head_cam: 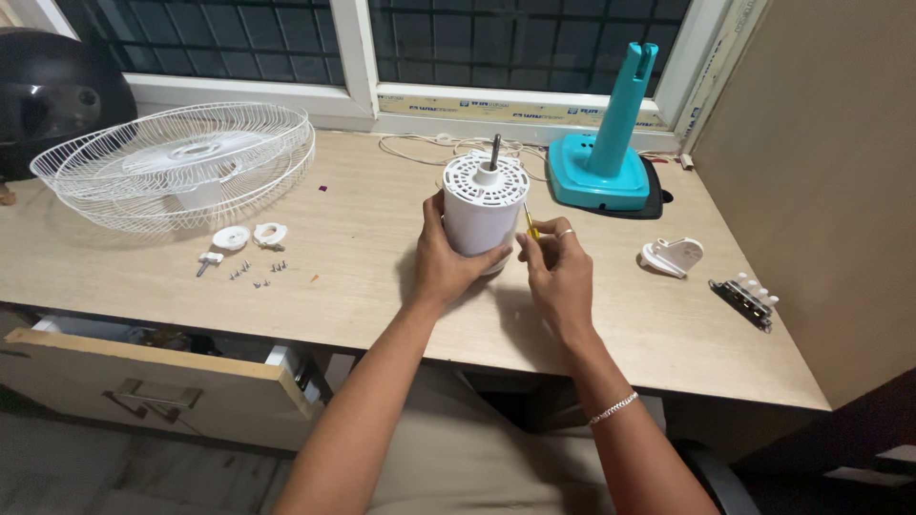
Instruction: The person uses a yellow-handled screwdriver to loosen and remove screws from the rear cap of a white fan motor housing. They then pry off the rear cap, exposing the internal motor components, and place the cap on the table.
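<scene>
A white cylindrical fan motor housing (484, 205) stands upright on the wooden desk (382, 286), its metal shaft (494, 150) pointing up. My left hand (441, 262) wraps around the housing's left side and base. My right hand (558, 267) holds a small yellow-handled screwdriver (530, 226) against the housing's right side. A ring is on one right-hand finger and a bracelet on that wrist.
White wire fan guards (181, 162) lie at the left, with white plastic nuts (250, 236) and several loose screws (256, 275) in front. A teal fan stand (611, 143) stands behind, with a white bracket (673, 256) and a switch strip (747, 298) at right. A drawer (162, 386) hangs open.
</scene>
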